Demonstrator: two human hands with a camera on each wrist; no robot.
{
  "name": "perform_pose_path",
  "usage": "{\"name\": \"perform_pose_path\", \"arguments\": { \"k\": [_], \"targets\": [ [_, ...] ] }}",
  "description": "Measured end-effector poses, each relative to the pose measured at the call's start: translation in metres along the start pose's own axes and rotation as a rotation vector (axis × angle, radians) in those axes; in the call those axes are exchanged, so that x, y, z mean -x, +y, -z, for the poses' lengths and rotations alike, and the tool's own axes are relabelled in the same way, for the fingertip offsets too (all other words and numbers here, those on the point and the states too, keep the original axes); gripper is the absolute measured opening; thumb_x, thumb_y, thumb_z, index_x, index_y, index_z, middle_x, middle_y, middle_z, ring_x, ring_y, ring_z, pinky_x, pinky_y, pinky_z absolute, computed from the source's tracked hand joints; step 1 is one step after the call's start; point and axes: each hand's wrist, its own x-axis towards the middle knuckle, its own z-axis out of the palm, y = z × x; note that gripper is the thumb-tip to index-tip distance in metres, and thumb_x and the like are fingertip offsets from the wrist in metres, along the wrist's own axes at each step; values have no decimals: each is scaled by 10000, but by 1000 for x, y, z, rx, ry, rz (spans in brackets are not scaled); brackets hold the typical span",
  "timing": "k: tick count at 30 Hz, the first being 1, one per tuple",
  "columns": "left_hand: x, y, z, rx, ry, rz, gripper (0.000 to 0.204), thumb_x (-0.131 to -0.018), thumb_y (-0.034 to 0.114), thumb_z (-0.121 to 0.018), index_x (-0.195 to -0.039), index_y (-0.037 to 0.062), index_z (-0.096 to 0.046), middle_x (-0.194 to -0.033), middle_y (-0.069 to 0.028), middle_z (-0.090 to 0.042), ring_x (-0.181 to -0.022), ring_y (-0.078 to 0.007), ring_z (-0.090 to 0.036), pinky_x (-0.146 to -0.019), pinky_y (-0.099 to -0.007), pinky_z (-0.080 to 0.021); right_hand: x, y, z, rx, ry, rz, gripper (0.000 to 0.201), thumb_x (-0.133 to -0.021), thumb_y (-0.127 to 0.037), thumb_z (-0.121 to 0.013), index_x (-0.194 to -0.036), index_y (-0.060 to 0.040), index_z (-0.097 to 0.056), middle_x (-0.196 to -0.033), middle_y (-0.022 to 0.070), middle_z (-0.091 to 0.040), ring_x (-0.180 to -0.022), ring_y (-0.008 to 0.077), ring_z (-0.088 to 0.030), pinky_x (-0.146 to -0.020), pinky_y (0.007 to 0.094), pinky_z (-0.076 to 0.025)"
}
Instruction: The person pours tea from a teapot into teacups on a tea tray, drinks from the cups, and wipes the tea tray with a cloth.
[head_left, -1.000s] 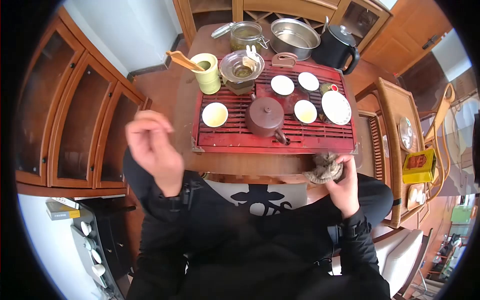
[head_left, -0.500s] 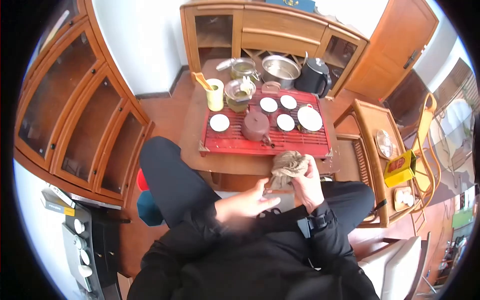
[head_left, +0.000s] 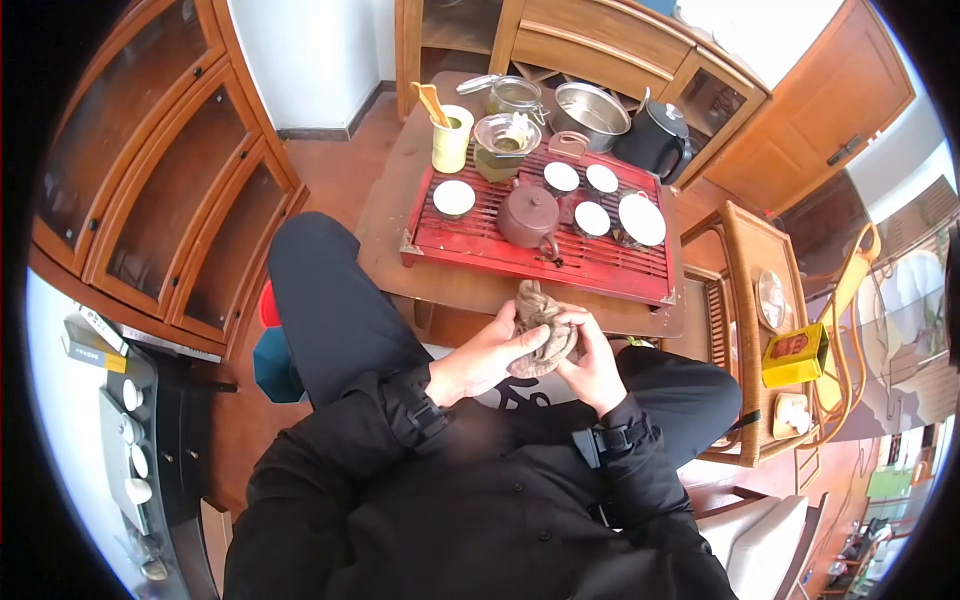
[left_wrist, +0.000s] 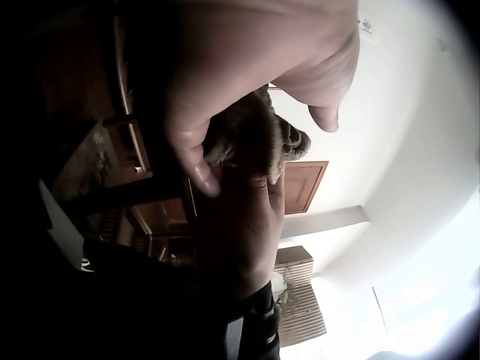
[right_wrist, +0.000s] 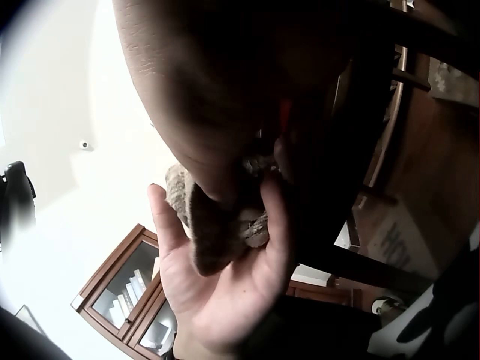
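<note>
A crumpled grey-brown cloth [head_left: 540,350] is bunched between my two hands, above my lap and in front of the tea table. My left hand [head_left: 475,365] grips it from the left with the thumb across its near side. From the right, my right hand [head_left: 597,375] holds the same cloth, fingers over its top edge. In the right wrist view the left palm [right_wrist: 225,296] faces up under the cloth [right_wrist: 178,193], thumb and fingers on either side. Folds of the cloth [left_wrist: 296,142] stick out past the hands in the left wrist view.
Beyond the hands, a red slatted tea tray [head_left: 440,245] bears a brown clay teapot [head_left: 528,215], several white cups [head_left: 454,198] and a glass pitcher with a strainer [head_left: 505,140]. Behind are a steel basin [head_left: 590,115] and black kettle [head_left: 655,140]. A rattan cart [head_left: 745,250] stands right.
My left hand has come from the left side to the cloth and now holds it too. My right hand has brought the cloth leftward to the middle. The head view has shifted.
</note>
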Motion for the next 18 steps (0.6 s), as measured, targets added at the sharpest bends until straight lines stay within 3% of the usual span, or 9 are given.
{"name": "perform_pose_path", "arguments": {
  "k": [1,3,4,7,10,12,16,18],
  "targets": [
    [-1,-3,2,-87,71,-96,671,-1044,186,-596,-1577,130,-193,-1476,-86,-439,-1338,-204,-497,-1107,-425,-444,-2,-10,-1,0,-6,-3,507,-787,71,-755,-1231,-87,-570,-1362,104,-524,-1227,222,-542,-1044,345,-457],
    [-1,-4,-1,-92,89,-154,704,-1012,151,-643,-1567,128,-211,-1416,-72,-464,-1296,-176,-508,-1068,-379,-465,-7,-27,-1,468,-90,254,512,-784,20,-797,-1251,-78,-611,-1475,140,-448,-1374,298,-446,-1115,411,-421],
    [0,-3,-3,-101,103,-207,739,-980,115,-690,-1557,127,-228,-1355,-58,-489,-1254,-149,-519,-1030,-333,-487,-7,-26,-1,463,-99,256,512,-784,20,-797,-1251,-78,-611,-1475,140,-448,-1374,298,-446,-1115,411,-421],
    [2,0,-8,-184,119,-204,744,-973,96,-687,-1563,117,-233,-1340,-60,-507,-1214,-141,-546,-967,-325,-532,-6,-20,0,528,-203,215,601,-745,0,-817,-1307,-100,-624,-1516,150,-388,-1391,346,-409,-1141,451,-392],
    [4,3,-11,-198,156,-180,710,-977,85,-679,-1559,110,-273,-1309,-48,-531,-1169,-123,-566,-906,-300,-555,-3,-21,-4,394,-128,128,630,-711,9,-774,-1310,-131,-641,-1444,134,-480,-1365,342,-418,-1128,454,-373],
    [1,3,-10,-176,157,-150,667,-982,94,-675,-1538,105,-306,-1283,-37,-535,-1148,-115,-567,-890,-292,-550,-3,-15,-4,365,-51,156,560,-712,24,-774,-1243,-89,-633,-1351,136,-525,-1297,330,-501,-1053,411,-457],
    [1,3,-7,-317,84,-192,566,-990,149,-682,-1456,91,-367,-1240,-38,-535,-1076,-109,-575,-839,-289,-554,-2,-7,-4,250,32,110,479,-739,-13,-803,-1173,-62,-608,-1286,131,-551,-1162,291,-590,-1001,378,-482],
    [2,2,-6,-380,80,-190,581,-978,163,-701,-1445,86,-364,-1227,-40,-532,-1059,-111,-573,-808,-292,-555,-1,3,-5,-25,101,-4,460,-748,-13,-797,-1159,-56,-593,-1219,124,-563,-1123,267,-600,-963,352,-492]
  ]
}}
